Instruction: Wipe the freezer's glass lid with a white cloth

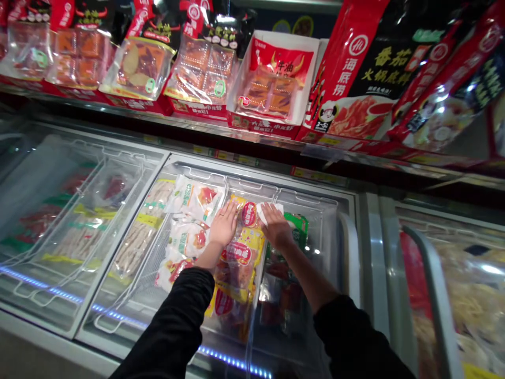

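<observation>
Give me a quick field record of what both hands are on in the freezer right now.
place: chest freezer with rows of packed food
left hand: flat, palm down, on the yellow-and-red packs, next to the white packs
right hand: on a white item at the far end of that row; grip unclear
right of it: green pack
above: shelf with red boxes

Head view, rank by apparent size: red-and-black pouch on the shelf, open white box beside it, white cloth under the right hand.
Largest: red-and-black pouch.
Then white box.
Smallest: white cloth, partly hidden under the right hand, so its extent is unsure.
</observation>
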The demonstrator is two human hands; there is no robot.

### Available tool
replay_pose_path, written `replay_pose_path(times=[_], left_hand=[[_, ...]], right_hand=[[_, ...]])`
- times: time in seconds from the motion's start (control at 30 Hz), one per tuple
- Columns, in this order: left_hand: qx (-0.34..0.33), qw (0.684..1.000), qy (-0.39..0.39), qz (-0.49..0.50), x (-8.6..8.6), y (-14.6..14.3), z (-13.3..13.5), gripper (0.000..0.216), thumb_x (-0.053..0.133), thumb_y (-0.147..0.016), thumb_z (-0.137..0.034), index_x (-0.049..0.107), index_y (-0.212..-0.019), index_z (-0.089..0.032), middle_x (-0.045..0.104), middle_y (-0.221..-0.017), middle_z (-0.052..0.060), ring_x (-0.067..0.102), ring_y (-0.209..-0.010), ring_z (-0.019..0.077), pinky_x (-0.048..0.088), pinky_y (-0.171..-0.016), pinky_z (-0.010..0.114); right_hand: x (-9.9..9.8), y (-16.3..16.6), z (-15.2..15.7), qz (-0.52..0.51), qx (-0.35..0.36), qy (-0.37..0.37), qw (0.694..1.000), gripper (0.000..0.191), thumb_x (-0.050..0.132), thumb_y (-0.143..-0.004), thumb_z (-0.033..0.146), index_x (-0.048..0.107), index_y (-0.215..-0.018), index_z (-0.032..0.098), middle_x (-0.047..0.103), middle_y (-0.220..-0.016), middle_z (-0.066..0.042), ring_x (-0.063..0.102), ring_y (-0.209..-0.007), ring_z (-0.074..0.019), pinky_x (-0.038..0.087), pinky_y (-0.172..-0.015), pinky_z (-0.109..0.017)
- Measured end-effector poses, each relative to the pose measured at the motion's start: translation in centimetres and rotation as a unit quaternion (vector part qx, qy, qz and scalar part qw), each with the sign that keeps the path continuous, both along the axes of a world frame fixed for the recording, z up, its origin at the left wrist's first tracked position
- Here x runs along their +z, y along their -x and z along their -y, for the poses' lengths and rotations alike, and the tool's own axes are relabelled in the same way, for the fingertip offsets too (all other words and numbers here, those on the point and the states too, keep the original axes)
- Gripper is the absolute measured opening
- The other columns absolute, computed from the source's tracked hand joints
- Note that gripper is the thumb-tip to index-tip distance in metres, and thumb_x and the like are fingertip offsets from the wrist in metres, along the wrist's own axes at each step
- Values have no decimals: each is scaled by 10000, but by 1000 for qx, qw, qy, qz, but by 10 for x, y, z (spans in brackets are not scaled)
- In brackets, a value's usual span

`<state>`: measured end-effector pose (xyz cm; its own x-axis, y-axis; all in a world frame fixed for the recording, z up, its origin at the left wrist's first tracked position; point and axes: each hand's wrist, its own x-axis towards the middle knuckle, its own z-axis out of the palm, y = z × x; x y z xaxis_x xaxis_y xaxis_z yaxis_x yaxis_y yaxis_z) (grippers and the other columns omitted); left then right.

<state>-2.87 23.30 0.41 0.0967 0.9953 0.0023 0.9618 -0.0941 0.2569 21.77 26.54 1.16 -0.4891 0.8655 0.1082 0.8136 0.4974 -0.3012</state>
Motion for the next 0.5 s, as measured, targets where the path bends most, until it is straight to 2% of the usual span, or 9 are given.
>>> replay_pose_path(times=[0.13,0.23,0.33,0.4,0.5], left_hand=[[-4,1000,-8,-9,-5,1,0,575,375,-1121,-243,485,-1683,-192,453,-1741,69,407,-1643,242,357,-1362,449],[-5,1000,-4,-9,-5,-1,1,583,384,-1117,-230,470,-1691,-178,424,-1754,73,393,-1650,250,369,-1357,460],[-5,1000,2,-2,-3,-1,0,595,400,-1109,-222,455,-1701,-193,412,-1756,69,376,-1657,248,366,-1359,459],[-6,1000,3,3,-2,-1,0,591,399,-1111,-226,462,-1697,-187,412,-1756,73,368,-1659,249,356,-1364,455],[-5,1000,5,12,-1,-2,0,590,394,-1113,-226,458,-1697,-171,420,-1753,79,365,-1661,252,351,-1368,459]], right_hand=[[-23,33,-41,9,-115,8,993,586,362,-1121,313,486,-1672,156,496,-1725,-134,449,-1612,-351,413,-1307,-576],[-26,51,-72,15,-149,31,988,611,363,-1122,320,427,-1707,153,423,-1770,-126,378,-1650,-346,362,-1329,-589],[-21,64,-81,18,-107,44,993,610,347,-1137,343,414,-1715,159,402,-1781,-109,339,-1668,-335,331,-1345,-583],[-17,63,-69,23,-47,41,998,592,351,-1140,329,439,-1705,177,435,-1766,-90,355,-1663,-307,329,-1354,-548],[-16,38,-43,24,54,26,998,573,373,-1139,315,472,-1687,178,499,-1728,-89,394,-1646,-282,362,-1344,-506]])
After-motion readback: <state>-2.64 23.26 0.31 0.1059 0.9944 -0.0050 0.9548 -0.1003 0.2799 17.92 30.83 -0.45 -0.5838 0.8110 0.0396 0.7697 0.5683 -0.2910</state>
